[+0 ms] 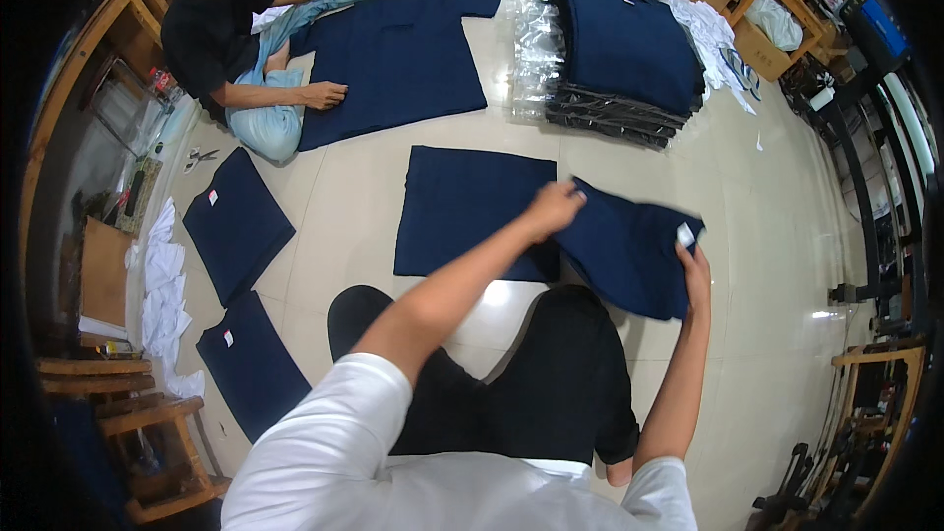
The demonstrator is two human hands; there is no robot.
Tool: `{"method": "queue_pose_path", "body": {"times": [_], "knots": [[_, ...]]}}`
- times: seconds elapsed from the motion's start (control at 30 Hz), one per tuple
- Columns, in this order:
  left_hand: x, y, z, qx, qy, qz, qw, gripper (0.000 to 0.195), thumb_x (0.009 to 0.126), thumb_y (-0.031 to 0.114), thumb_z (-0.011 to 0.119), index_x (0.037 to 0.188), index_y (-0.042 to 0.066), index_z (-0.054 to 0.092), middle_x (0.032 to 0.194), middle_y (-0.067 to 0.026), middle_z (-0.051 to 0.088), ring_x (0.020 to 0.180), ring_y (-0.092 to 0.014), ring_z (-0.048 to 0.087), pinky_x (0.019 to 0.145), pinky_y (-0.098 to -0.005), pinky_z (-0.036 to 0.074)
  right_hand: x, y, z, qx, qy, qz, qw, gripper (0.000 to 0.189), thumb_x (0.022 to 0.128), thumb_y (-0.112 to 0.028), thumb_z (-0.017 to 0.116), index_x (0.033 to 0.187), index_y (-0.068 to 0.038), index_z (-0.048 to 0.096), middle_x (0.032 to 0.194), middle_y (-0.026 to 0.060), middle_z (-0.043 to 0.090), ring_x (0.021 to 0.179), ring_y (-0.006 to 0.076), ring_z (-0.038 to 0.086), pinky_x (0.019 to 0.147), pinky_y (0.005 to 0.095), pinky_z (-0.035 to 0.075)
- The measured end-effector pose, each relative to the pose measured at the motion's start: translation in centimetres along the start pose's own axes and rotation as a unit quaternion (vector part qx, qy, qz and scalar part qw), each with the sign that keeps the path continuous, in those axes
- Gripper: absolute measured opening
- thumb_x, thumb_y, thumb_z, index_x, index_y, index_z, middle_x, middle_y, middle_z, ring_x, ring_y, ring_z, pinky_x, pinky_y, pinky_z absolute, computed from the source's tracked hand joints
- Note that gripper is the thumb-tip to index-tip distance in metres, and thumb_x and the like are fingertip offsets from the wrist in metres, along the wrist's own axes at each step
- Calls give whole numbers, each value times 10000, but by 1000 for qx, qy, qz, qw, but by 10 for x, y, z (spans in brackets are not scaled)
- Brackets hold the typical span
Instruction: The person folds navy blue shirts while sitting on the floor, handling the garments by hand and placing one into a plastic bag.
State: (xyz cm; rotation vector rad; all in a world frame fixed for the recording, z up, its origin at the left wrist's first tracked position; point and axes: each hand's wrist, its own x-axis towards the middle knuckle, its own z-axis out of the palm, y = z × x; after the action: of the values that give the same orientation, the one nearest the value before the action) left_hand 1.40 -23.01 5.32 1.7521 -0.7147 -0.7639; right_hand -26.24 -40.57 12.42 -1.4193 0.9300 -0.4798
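A navy garment (472, 214) lies on the tiled floor before my knees, its body flat and its right portion raised. My left hand (557, 210) pinches the fabric near the middle, at the upper edge of the raised part. At the far right end, my right hand (695, 273) grips the cloth beside a small white label (686, 235). The raised portion (627, 251) spans between both hands and is slightly blurred. Whether it is one piece with the flat body is hidden behind my left hand and forearm.
A seated person (228, 51) touches a spread navy shirt (398, 66). A stack of folded navy garments and plastic bags (627, 37) stands front right. Two folded navy garments (240, 225) (254, 369) lie left, near scissors (199, 157) and white cloth (164, 287). A wooden stool (151, 420) stands lower left.
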Motion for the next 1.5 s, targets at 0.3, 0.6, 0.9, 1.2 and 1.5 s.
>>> {"method": "queue_pose_path", "body": {"times": [0.3, 0.6, 0.9, 1.2, 1.5], "knots": [[-113, 32, -204, -60, 212, 61, 974, 405, 1041, 264, 576, 1325, -22, 618, 1196, -174, 722, 1099, -250, 681, 957, -351, 507, 49, -41, 168, 132, -198, -55, 970, 456, 1001, -227, 697, 1390, -24, 573, 1194, 46, 694, 1037, 132, 671, 898, 303, 544], [-138, -125, -204, 226, 202, -135, 943, 550, 1039, 469, 543, 1119, -63, 657, 1071, -322, 702, 1058, -465, 677, 925, -478, 517, 83, 136, 211, -211, 12, -62, 976, 680, 941, -400, 750, 1381, 66, 525, 1138, 247, 714, 1040, 323, 713, 928, 401, 549], [-128, -116, -199, 276, 287, -116, 910, 465, 1056, 387, 497, 1004, -46, 658, 977, -310, 713, 954, -502, 678, 846, -537, 523, 35, 88, 243, -332, 53, -151, 929, 507, 1014, -279, 616, 1389, 25, 459, 1011, 354, 697, 959, 514, 686, 857, 540, 533], [-135, -124, -196, 326, 249, -138, 902, 412, 1074, 362, 482, 1034, -23, 621, 991, -306, 713, 950, -515, 675, 832, -559, 523, 26, 97, 237, -382, 2, -135, 914, 428, 1034, -235, 584, 1352, 18, 451, 1152, 295, 673, 1051, 473, 670, 896, 543, 538], [-147, -110, -187, 379, 243, -166, 877, 370, 1064, 358, 523, 1190, 12, 550, 1165, -288, 679, 1060, -484, 659, 868, -557, 521, 25, 92, 240, -451, 17, -131, 883, 360, 1031, -262, 586, 1252, 5, 488, 1156, 253, 622, 1024, 439, 674, 864, 511, 566]]}}
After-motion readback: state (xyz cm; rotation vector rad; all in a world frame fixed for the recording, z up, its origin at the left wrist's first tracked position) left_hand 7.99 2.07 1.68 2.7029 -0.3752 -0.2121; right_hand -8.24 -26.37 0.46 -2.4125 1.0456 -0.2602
